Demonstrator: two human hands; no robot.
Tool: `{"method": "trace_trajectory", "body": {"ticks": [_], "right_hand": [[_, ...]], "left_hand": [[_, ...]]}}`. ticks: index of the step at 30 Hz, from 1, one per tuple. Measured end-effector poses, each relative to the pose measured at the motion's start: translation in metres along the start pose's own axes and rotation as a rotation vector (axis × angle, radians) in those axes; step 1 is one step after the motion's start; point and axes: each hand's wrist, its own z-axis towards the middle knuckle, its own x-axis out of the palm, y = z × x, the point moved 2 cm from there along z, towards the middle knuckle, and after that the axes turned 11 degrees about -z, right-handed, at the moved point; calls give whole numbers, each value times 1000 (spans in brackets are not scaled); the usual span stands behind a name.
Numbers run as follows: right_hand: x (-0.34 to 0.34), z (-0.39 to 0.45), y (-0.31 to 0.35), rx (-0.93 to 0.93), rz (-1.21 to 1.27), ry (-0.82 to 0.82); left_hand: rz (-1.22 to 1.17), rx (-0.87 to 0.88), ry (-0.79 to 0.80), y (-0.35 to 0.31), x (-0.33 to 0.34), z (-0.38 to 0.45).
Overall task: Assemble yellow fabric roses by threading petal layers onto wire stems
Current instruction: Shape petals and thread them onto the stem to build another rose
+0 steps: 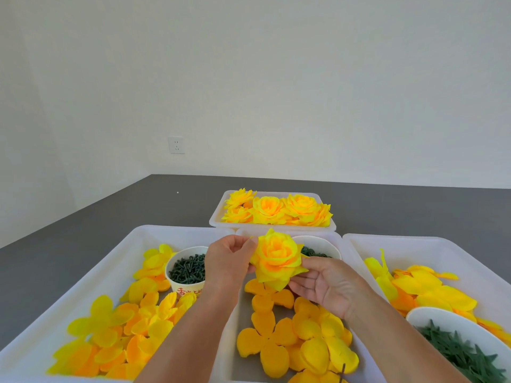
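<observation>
**Rose in both hands, petals being set**

Head view: hands up over the middle tray (340, 239), and between them sits a nearly built yellow rose (276, 258), lifted clear of the loose stock so the layers can be judged from above. Left hand (231, 261) pinches the rose's outer petal at its left rim, fingers curled onto the fabric. Right hand (326, 283) cups it from below and the right, thumb pressing a lower petal, fingers curled underneath; likely where the stem runs, though no wire shows. My read: fluffing and seating the last layer.

Supplies are ranked for reach. Left tray (83, 272) carries flat petal layers (116, 324) and a paper cup of dark green hooked pieces (188, 268). More petal layers (293, 327) lie in the middle tray directly under the hands. Right tray (442, 244) holds petals plus a bowl of green leaf parts (459, 349). Toward the tabletop's far edge, a tray of finished roses (276, 210) waits, well apart from the raw stock.
</observation>
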Motion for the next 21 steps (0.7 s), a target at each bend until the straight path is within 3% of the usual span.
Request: {"method": "trace_trajectory", "body": {"ticks": [8,14,21], "right_hand": [[4,9,6,44,25,-98],[2,17,28,-17,-17,-106],[4,44,79,-138,127,-123]], "left_hand": [[-48,-33,5,-4,2,-2],[-171,-56,-19,-9,4,-2],[-84,-52,-21,-6,8,-3]]}}
